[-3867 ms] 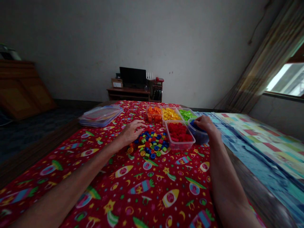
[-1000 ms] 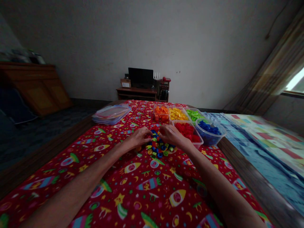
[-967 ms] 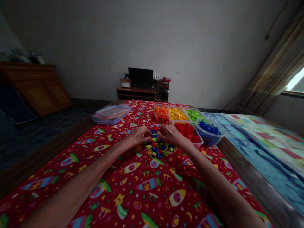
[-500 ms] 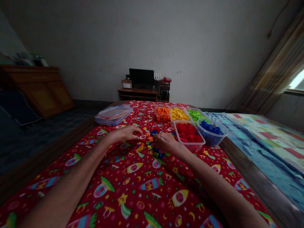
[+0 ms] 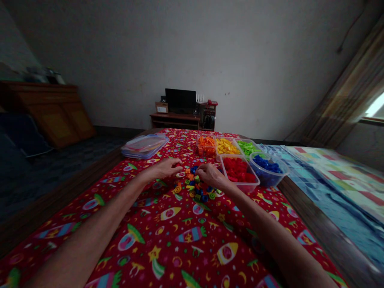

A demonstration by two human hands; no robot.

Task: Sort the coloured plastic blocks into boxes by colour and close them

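A mixed pile of small plastic building blocks (image 5: 198, 190) in blue, green, yellow and orange lies on the red patterned cloth (image 5: 168, 248). My left hand (image 5: 167, 168) is at the pile's left edge, thumb and fingers closed around a small red block (image 5: 178, 164). My right hand (image 5: 210, 173) hovers over the back of the pile, fingers bent together in a pinch; what they hold, if anything, is too small to make out. To its right stands a clear tub of red blocks (image 5: 238, 170), beside a round tub of blue blocks (image 5: 267, 166).
Behind these are tubs of orange blocks (image 5: 206, 145), yellow blocks (image 5: 227, 147) and green blocks (image 5: 246, 148). Stacked clear lids (image 5: 144, 146) lie at the table's back left. A bed (image 5: 336, 180) adjoins the right side. A monitor (image 5: 180, 100) stands against the far wall.
My right hand has lifted slightly up and back, uncovering more of the pile's right side. My left hand has shifted a little to the right with the red block.
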